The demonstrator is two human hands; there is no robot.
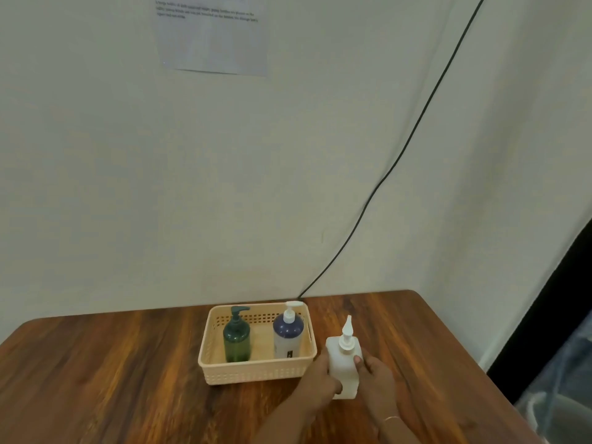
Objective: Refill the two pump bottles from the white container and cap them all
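Hands clasp the white container (pixel 343 366) from both sides, left hand (pixel 323 378) and right hand (pixel 378 376), just beside the basket (pixel 256 373) holding two pump bottles (pixel 237 339).

Support: wooden table (pixel 128 373), dark reddish grain, rounded far corners, set against wall | Resting on it: peach perforated basket (pixel 256 373), near the far edge, centre | white container (pixel 344 370), upright, just right of the basket, nozzle cap fitted
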